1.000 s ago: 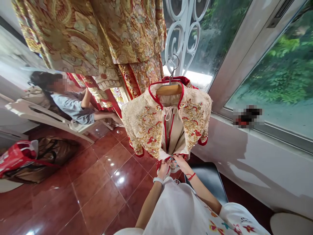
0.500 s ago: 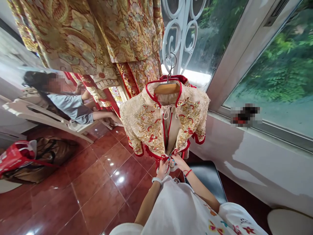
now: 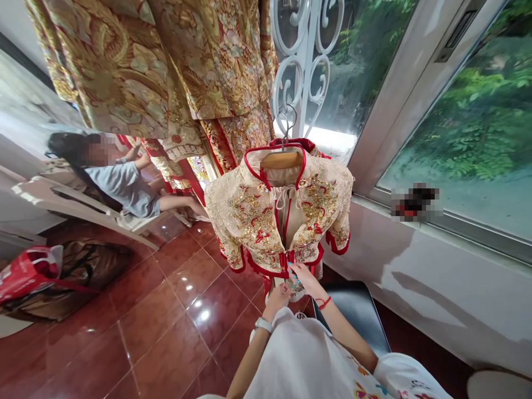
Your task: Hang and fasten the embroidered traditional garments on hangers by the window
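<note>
A cream jacket (image 3: pixel 245 219) with red piping and gold beading hangs on a wooden hanger (image 3: pixel 282 160) with a metal hook. Thin cords are tied in a bow at its collar, and its front edges part below the bow and meet near the hem. My right hand (image 3: pixel 305 279), with blue nails and a red string bracelet, has its fingertips closed on the jacket's front at the hem. Just below the hem, my left hand (image 3: pixel 277 299) has its fingers curled together; what they hold, if anything, is too small to make out.
Gold embroidered garments (image 3: pixel 158 72) hang at the upper left. A seated person (image 3: pixel 124 185) is beside them on a white chair (image 3: pixel 100 208). A black seat (image 3: pixel 353 310) stands by my right arm, below the window. Bags (image 3: pixel 70 271) lie on the tiled floor (image 3: pixel 174 332).
My left hand has come off the hem and moved slightly down. The jacket's front edges now meet at the bottom, with my right hand still at the hem.
</note>
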Motion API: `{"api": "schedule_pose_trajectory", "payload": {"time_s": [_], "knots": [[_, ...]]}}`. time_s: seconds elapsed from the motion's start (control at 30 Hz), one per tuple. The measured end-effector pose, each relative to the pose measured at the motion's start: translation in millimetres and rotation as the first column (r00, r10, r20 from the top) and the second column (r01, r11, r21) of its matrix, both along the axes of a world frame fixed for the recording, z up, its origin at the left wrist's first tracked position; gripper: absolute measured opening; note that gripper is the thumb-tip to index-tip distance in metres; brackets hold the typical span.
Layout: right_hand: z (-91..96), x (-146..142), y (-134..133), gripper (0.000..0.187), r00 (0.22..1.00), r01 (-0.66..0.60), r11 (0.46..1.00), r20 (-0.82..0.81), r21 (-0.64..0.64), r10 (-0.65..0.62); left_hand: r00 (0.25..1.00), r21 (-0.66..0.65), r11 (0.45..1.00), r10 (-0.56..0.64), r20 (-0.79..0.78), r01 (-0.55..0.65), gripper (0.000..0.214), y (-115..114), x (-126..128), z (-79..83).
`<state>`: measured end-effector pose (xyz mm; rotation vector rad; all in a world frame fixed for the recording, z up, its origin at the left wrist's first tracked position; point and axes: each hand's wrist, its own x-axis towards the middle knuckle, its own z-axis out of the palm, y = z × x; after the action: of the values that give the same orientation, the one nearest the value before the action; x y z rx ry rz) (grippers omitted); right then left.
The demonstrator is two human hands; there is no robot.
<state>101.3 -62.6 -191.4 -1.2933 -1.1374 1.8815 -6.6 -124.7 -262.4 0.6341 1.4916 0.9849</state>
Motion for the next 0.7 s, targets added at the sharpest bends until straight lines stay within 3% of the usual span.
{"api": "schedule_pose_trajectory", "payload": {"time_s": [0.07, 0.1, 0.17, 0.23, 0.43, 0.7], "knots": [[-4.4, -2.2, -4.2, 0.036, 0.999, 0.008, 0.999, 0.037, 0.052, -0.01, 0.966, 0.024, 0.998, -0.046, -0.256, 0.054, 0.018, 7.5, -1.0, 16.8], [-6.2, -2.8, -3.8, 0.035, 0.998, 0.026, 0.996, 0.061, 0.087, -0.032, 0.907, 0.03, 0.996, -0.066, -0.416, 0.087, 0.018, 14.3, -0.2, 25.3], [-8.3, -3.5, 2.4, 0.028, 0.988, 0.085, 0.982, 0.116, 0.169, -0.106, 0.713, 0.021, 0.987, -0.101, -0.694, 0.16, 0.023, 31.4, 3.3, 39.7], [-8.2, -5.2, 13.7, 0.019, 0.969, 0.134, 0.956, 0.168, 0.26, -0.182, 0.584, 0.011, 0.983, -0.101, -0.805, 0.185, 0.027, 49.3, 7.3, 48.3], [-5.4, -25.2, 42.8, 0.013, 0.934, 0.146, 0.887, 0.235, 0.439, -0.27, 0.533, 0.007, 0.991, -0.068, -0.843, 0.137, 0.022, 76.5, 5.9, 49.1], [-12.2, -27.0, 33.9, 0.022, 0.905, 0.267, 0.843, 0.178, 0.467, -0.386, 0.513, 0.056, 0.961, -0.094, -0.853, 0.27, 0.028, 55.5, 1.8, 42.7]]}}
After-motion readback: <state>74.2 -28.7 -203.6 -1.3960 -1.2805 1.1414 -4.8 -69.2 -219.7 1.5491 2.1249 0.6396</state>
